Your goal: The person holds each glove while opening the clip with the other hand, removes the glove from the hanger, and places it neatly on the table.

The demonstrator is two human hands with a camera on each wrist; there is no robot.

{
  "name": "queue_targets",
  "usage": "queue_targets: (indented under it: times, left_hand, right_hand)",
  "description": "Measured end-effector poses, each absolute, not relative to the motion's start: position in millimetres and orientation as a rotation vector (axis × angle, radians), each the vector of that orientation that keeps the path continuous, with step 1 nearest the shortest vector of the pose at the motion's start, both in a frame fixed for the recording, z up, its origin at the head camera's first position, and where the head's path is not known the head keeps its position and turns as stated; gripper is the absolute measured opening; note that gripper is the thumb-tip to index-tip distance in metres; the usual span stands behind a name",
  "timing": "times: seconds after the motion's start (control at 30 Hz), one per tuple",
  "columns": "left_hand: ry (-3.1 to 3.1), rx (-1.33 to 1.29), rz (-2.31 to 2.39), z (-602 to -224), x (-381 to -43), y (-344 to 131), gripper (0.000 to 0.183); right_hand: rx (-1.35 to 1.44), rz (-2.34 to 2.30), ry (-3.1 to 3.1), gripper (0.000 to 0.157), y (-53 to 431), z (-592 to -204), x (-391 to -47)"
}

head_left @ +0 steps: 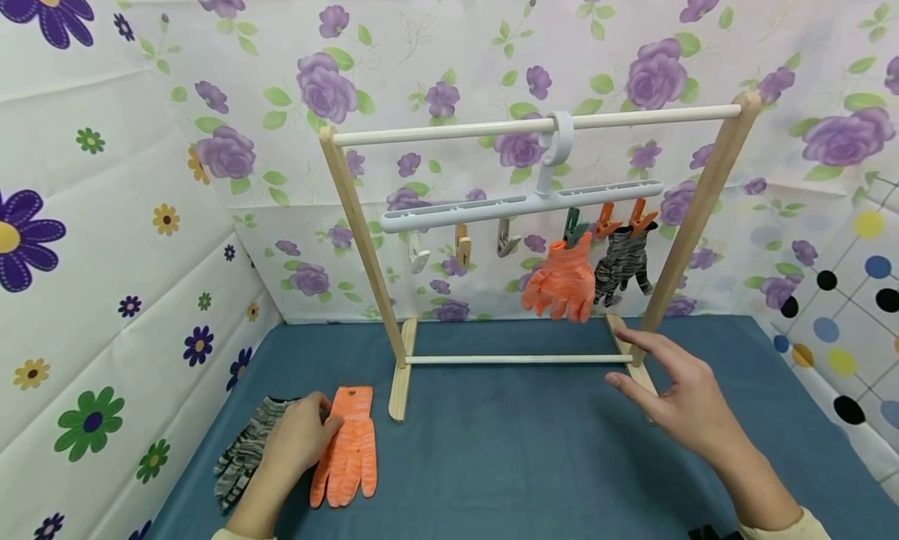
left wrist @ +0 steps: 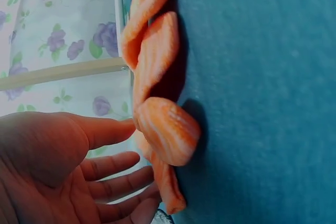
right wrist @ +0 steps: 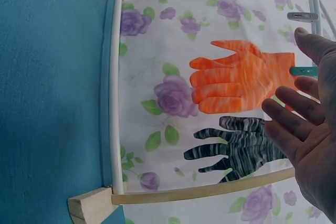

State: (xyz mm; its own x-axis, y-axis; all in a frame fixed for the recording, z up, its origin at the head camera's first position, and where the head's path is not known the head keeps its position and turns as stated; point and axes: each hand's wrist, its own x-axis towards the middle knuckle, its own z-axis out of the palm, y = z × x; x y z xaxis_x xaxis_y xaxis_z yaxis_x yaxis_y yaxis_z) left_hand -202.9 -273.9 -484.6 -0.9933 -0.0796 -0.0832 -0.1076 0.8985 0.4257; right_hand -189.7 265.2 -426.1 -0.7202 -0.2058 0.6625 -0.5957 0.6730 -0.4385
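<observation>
On the blue surface lie an orange knit glove (head_left: 353, 450) and, to its left, a black-and-grey knit glove (head_left: 246, 450). My left hand (head_left: 295, 435) is over the inner edges of both, its thumb at the orange glove's side; in the left wrist view its fingers are spread apart and loosely bent. My right hand (head_left: 684, 399) hovers, fingers extended and holding nothing, by the rack's right post. From a white hanger (head_left: 470, 211) hang another orange glove (head_left: 565, 278), held by a green clip (head_left: 574, 229), and another black-and-grey glove (head_left: 621, 259), held by orange clips (head_left: 605, 222).
The hanger hooks over the white top bar (head_left: 449, 133) of a wooden rack, whose right post (head_left: 702, 212) leans outward. A white clip (head_left: 417, 257), a wooden clip (head_left: 463, 250) and a grey clip (head_left: 506, 242) hang unused. Flowered sheets (head_left: 435, 48) enclose the back and sides.
</observation>
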Motion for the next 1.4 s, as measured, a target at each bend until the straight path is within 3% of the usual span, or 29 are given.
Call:
queue_targets:
  times: [0.33, 0.97, 1.4]
  left_hand:
    - [3.166, -0.097, 0.639, -471.2, -199.2, -259.9, 0.040]
    - [3.317, 0.228, 0.860, -447.3, -207.3, -185.4, 0.040]
    - [3.258, 0.375, 0.959, -435.8, -219.0, -146.3, 0.051]
  right_hand:
    - [0.621, 0.867, -2.288, 0.075, 270.8, -417.3, -190.9]
    - [0.615, 0.845, -2.260, 0.078, 274.8, -402.5, -191.5]
    - [0.610, 0.827, -2.262, 0.080, 275.7, -394.5, -192.9]
